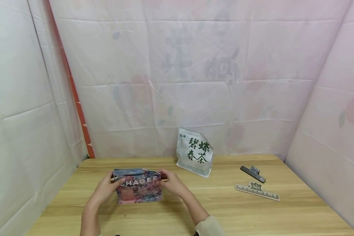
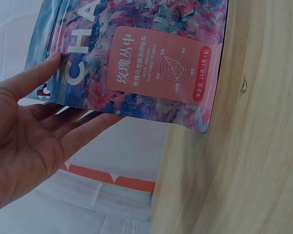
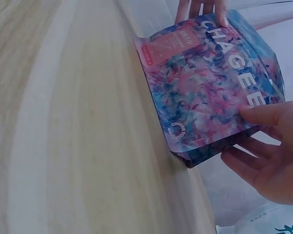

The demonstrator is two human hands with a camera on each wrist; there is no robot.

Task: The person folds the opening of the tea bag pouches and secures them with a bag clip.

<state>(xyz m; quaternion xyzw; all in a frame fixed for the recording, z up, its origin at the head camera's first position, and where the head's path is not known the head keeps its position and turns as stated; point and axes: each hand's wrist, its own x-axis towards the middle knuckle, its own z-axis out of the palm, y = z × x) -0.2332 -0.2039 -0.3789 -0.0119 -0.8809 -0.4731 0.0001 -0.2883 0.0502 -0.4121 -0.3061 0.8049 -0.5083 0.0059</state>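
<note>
A colourful CHAGEE tea pouch (image 1: 140, 191) is upright on the left half of the table, its printed front towards me. My left hand (image 1: 105, 187) holds its left side, thumb on the front and fingers behind, as the left wrist view shows with the hand (image 2: 27, 134) beside the pink rose oolong label (image 2: 158, 66). On the opposite side my right hand (image 1: 173, 184) pinches the pouch near the final E. In the right wrist view that thumb presses the front, while the right hand's (image 3: 278, 151) other fingers reach round the side. The pouch's bottom edge is at the tabletop.
A white tea pouch (image 1: 194, 152) with green characters leans at the back of the wooden table (image 1: 221, 209). To the right lie a black clip (image 1: 253, 173) and a piano-key patterned clip (image 1: 257, 191). Pale cloth (image 1: 177, 105) walls the table at back and sides.
</note>
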